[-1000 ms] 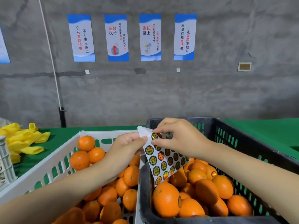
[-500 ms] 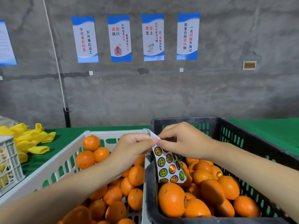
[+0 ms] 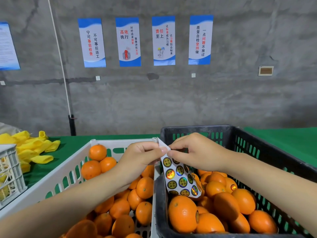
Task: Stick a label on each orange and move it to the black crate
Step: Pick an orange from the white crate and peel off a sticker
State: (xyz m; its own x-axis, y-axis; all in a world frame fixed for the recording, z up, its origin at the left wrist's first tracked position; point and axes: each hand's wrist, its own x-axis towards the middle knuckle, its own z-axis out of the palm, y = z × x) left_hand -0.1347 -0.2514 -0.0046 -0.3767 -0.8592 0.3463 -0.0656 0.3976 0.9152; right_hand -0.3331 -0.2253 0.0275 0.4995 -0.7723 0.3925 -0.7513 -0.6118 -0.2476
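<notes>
A white label sheet (image 3: 181, 177) with round shiny stickers hangs over the seam between the two crates. My left hand (image 3: 140, 158) pinches the sheet's top edge between thumb and fingers. My right hand (image 3: 192, 152) meets it from the right, its fingertips pinching at the top of the sheet. Below left, the white crate (image 3: 72, 170) holds several oranges (image 3: 97, 152) on which no label shows. The black crate (image 3: 253, 143) on the right holds several oranges (image 3: 182, 213), some showing round stickers.
A green cloth (image 3: 283, 141) covers the table. Yellow foam nets (image 3: 32, 146) lie at the far left beside a small white basket (image 3: 10, 170). A grey concrete wall with posters (image 3: 127, 42) stands behind.
Both hands have drifted slightly lower with the label sheet. The sheet now hangs more folded, and the right fingertips have closed in on its top edge.
</notes>
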